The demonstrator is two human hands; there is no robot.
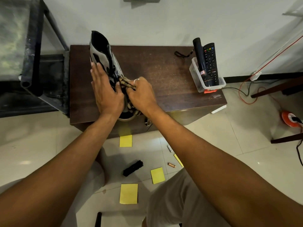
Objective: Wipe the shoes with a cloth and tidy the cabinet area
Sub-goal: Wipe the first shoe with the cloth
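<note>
A grey and black high-top shoe (102, 51) lies on the dark wooden cabinet top (164, 76), its opening toward the wall and its toe at the front edge. My left hand (105, 89) rests flat on the shoe's left side with straight fingers. My right hand (141, 92) grips a bunched striped cloth (127, 82) against the shoe's laced front. The hands hide the middle of the shoe.
A clear plastic bin (199, 82) with a torch (200, 59) and a remote (210, 61) stands at the cabinet's right end. A black strap (182, 54) lies near the wall. On the floor lie a black brush (132, 167), yellow notes (128, 193), a battery (171, 165). A dark metal rack (36, 63) stands left.
</note>
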